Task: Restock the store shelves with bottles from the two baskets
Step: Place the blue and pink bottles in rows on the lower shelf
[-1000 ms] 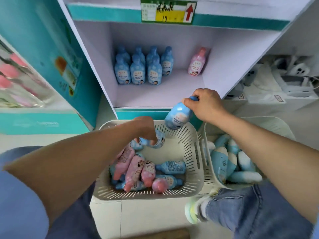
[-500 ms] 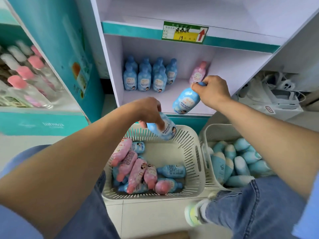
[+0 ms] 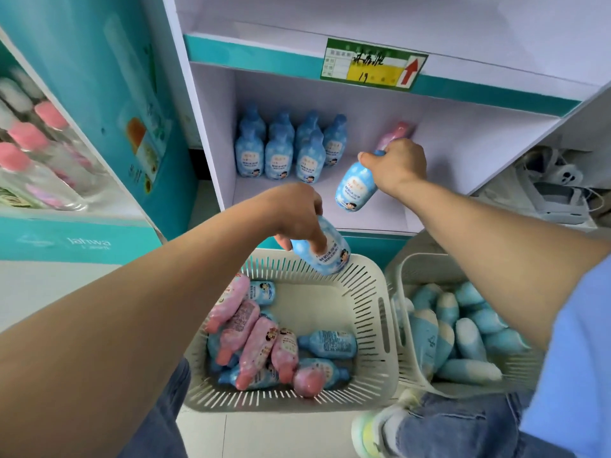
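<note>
1. White store shelf [image 3: 380, 223] with teal edges fills the top of the view, and a green and yellow price tag [image 3: 373, 66] with a red arrow sticks on the edge above it.
2. Blue bottles [image 3: 287, 147] stand upright in rows at the back left of the shelf, and one pink bottle [image 3: 395, 133] stands at the back right.
3. The right hand [image 3: 398, 163] is closed around the cap of a blue bottle [image 3: 355, 190]. This bottle hangs tilted, bottom down, over the shelf floor (just in front of the pink one).
4. The left hand [image 3: 296, 214] grips a second blue bottle [image 3: 325, 251] around its top, tilted, right over the far rim of the left basket [image 3: 373, 325].
5. Pink and blue bottles [image 3: 264, 345] lie in a heap inside that white basket on the floor.
6. The right basket [image 3: 405, 352] touches its side and holds bigger blue and white bottles [image 3: 463, 328] lying down.
7. Jeans and a pale shoe [image 3: 367, 431] show at the bottom.
</note>
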Tool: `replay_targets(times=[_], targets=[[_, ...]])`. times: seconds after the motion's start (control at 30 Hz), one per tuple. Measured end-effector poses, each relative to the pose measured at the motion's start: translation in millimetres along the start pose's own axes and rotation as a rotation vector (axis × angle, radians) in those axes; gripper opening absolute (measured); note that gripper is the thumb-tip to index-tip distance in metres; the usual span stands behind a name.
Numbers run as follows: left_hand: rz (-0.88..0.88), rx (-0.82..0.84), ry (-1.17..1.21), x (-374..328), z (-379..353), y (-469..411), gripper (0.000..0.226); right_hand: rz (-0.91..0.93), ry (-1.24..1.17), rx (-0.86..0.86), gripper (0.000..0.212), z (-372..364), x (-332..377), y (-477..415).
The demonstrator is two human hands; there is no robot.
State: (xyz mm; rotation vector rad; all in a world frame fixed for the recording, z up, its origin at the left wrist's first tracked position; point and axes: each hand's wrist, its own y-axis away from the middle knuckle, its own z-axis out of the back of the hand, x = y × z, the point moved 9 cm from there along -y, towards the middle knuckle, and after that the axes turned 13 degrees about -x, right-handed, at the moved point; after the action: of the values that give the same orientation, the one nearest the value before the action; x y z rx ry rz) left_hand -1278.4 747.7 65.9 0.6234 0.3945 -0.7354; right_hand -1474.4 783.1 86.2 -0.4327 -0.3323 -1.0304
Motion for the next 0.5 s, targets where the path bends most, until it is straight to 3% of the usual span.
replay_targets(times=[0.33,0.5], targets=[[0.000,-0.332,0.054,0,42,-32,0.045,0.037,0.087,0.063,0.045,-62,22,-50],[0.028,-0.353,0.010,9,49,-34,0.047,0.035,0.129,0.059,0.045,-77,25,-66]])
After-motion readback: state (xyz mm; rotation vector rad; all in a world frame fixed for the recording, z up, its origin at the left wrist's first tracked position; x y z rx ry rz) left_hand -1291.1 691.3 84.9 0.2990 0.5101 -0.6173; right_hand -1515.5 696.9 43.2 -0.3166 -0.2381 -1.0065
